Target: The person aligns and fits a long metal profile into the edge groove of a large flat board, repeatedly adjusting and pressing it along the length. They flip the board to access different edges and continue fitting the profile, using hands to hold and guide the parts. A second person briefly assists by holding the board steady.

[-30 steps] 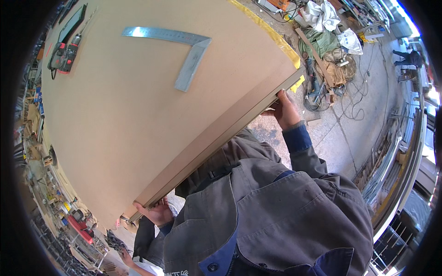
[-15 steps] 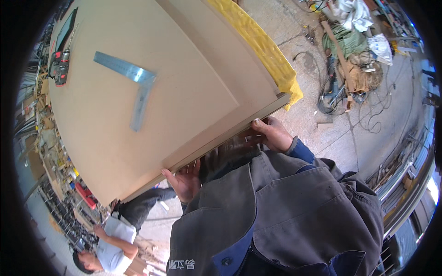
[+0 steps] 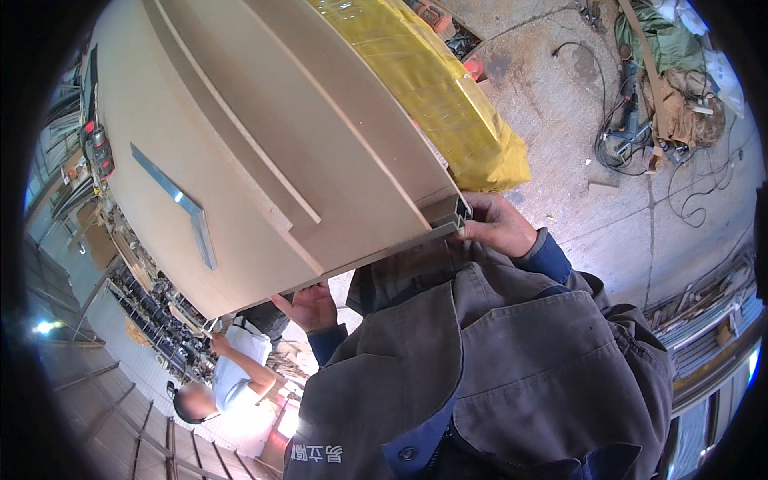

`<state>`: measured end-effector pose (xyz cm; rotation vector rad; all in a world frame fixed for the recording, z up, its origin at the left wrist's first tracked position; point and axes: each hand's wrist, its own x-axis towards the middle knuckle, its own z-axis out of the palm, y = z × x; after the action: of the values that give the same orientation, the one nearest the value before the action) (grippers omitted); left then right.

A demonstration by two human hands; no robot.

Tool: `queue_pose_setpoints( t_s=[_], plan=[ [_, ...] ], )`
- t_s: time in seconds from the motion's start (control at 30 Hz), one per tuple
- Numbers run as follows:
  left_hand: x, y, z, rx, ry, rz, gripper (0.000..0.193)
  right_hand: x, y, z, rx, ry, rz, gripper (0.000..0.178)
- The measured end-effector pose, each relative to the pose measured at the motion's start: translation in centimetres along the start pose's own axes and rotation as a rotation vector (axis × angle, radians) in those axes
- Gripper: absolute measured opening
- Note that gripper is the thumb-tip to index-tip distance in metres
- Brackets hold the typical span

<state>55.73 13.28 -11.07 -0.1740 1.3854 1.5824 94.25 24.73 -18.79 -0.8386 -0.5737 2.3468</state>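
Observation:
A large beige panel (image 3: 240,216) with long raised ridges fills the upper left, and its near edge runs just in front of my body. My right hand (image 3: 500,226) grips the hollow folded corner at the panel's right end, thumb toward me. Under the near edge, further left, my left hand (image 3: 312,306) holds the panel from below; its fingertips are partly hidden. A steel try square (image 3: 192,210) lies on the panel's flat part. Near the far left edge is a red and black cordless drill (image 3: 99,152).
Yellow wrapping (image 3: 448,96) covers a long stack beyond the panel's right side. A co-worker in a light shirt (image 3: 240,368) stands at the panel's left end, a hand near its corner. Cables (image 3: 616,152), tools and scraps lie on the concrete floor (image 3: 576,216) at right.
The panel's near right side has risen and tilted, showing more ridges and yellow wrapping. The square appears further left. My hands stay at the edge; the co-worker's hand is nearer the left corner.

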Motion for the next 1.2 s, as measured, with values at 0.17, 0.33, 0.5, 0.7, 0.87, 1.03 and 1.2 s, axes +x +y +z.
queue_pose_setpoints(
  t_s=[0.17, 0.33, 0.5, 0.7, 0.87, 1.03, 1.2],
  plan=[
    [-0.3, -0.4, 1.0, 0.059, 0.014, 0.033, 0.074, -0.4, 4.7, -6.3, -0.106, 0.095, 0.126, 0.034],
    [0.2, 0.1, -0.2, 0.129, 0.092, 0.051, 0.077, -0.9, 11.2, -12.6, -0.224, 0.334, 0.268, 0.032],
    [0.2, -0.3, 0.7, 0.180, 0.138, 0.064, 0.083, -2.1, 17.7, -18.3, -0.193, 0.482, 0.393, 0.034],
    [0.0, -0.2, 1.1, 0.154, 0.096, 0.068, 0.080, -5.0, 24.7, -22.6, -0.014, 0.598, 0.597, 0.031],
    [-0.5, -0.9, 2.5, 0.117, 0.095, 0.071, 0.073, -6.6, 27.2, -23.6, -0.010, 0.617, 0.647, 0.030],
    [-0.6, -1.4, 3.5, 0.041, 0.174, 0.093, 0.070, -6.0, 25.3, -22.9, -0.007, 0.654, 0.587, 0.031],
    [-0.1, -0.9, 2.7, -0.010, 0.190, 0.088, 0.073, -4.6, 23.1, -22.1, 0.012, 0.664, 0.518, 0.036]
  ],
)
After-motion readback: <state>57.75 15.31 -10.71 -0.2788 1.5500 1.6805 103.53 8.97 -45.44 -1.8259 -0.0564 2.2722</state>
